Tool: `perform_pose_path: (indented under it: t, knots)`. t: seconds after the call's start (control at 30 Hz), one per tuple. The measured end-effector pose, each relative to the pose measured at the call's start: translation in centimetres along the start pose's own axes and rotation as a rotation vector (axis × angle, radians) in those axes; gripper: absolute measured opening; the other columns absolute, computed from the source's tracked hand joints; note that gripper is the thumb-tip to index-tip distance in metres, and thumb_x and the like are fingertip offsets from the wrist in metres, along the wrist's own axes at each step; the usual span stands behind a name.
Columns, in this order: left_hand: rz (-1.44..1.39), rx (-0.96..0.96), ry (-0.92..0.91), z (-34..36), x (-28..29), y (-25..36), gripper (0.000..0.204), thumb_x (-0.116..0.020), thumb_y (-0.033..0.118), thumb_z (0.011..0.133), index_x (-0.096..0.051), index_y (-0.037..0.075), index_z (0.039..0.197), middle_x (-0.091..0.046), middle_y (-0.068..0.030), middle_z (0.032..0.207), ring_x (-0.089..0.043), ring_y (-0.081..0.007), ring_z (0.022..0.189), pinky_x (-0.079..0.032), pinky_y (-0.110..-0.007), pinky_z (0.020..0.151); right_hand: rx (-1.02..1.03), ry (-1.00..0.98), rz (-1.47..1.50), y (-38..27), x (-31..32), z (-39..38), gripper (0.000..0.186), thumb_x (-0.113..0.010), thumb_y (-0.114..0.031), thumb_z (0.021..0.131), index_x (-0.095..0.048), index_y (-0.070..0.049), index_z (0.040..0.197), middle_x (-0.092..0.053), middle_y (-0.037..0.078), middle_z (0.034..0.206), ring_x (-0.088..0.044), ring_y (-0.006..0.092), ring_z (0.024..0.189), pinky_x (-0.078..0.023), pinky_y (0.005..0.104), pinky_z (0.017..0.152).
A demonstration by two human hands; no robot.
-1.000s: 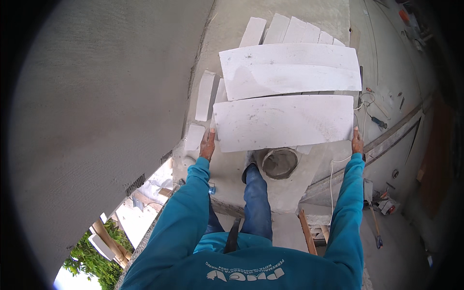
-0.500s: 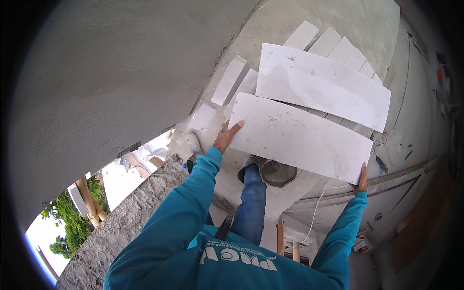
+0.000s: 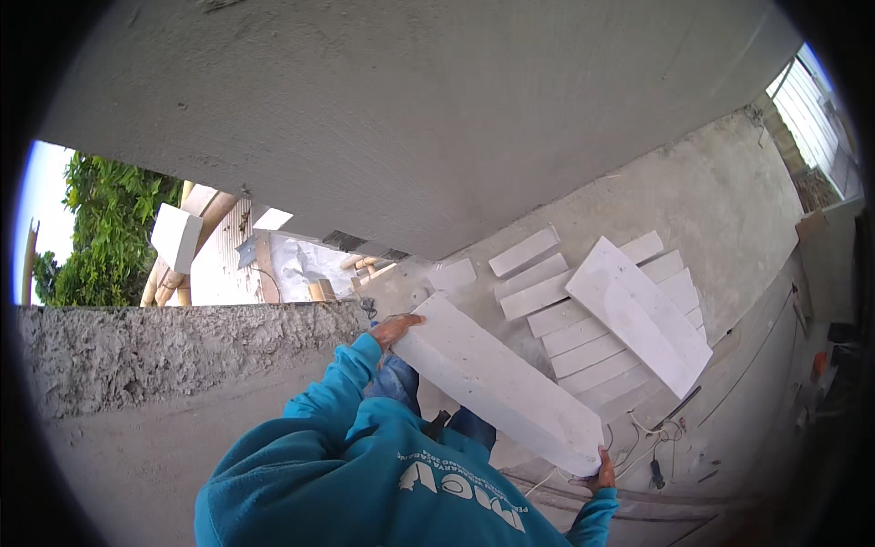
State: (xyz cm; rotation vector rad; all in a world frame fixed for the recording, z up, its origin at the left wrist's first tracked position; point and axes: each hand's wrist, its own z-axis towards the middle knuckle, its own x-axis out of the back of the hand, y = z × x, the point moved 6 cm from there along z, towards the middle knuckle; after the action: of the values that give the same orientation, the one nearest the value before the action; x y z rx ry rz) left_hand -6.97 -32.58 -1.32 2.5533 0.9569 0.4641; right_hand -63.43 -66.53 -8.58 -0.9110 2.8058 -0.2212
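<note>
Between my two hands is a long white lightweight concrete block (image 3: 497, 383), raised in front of my body and tilted down to the right. My left hand (image 3: 397, 330) grips its upper left end, and my right hand (image 3: 601, 474) clasps the lower right end. Beyond it, another large white block (image 3: 638, 314) lies flat across a row of narrower white blocks (image 3: 597, 351) on the floor. A few separate blocks (image 3: 526, 251) rest just left of that row. The held block hides part of my legs and the floor under it.
A grey plastered wall (image 3: 365, 118) rises at the far side. To my left runs a low wall (image 3: 182, 356) with a rough top, beside an opening showing green foliage (image 3: 114, 223) and bamboo poles (image 3: 173, 283). A corded dark tool (image 3: 656, 474) lies at right.
My view and body have turned left, toward the low wall and opening. The held block has swung along with me, still in both hands, and now shows its long narrow side.
</note>
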Motion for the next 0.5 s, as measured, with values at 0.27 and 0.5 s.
perform_pose_path:
  t: [0.27,0.5]
  knots:
    - [0.075,-0.156,0.810,-27.3,21.4,2.2,0.059,-0.051,0.049,0.088,-0.066,0.004,0.123,-0.068,-0.0213,0.115,-0.066,-0.0329,0.099,-0.047,-0.039,0.092,0.063,-0.383,-0.114,-4.2,-27.6,-4.8,0.073,-0.048,-0.058,0.094,-0.038,-0.006,0.145,-0.050,0.021,0.139,-0.054,0.0443,0.119,-0.042,0.0653,0.097]
    - [0.469,-0.358,1.421,-43.0,34.9,11.9,0.070,-0.041,0.059,0.089,-0.071,-0.001,0.107,-0.069,-0.0206,0.090,-0.066,-0.0300,0.077,-0.047,-0.042,0.077,-0.016,-0.651,-0.225,-4.9,-48.3,-7.3,0.073,-0.044,-0.060,0.096,-0.035,-0.007,0.145,-0.052,0.022,0.134,-0.056,0.0389,0.113,-0.046,0.0585,0.098]
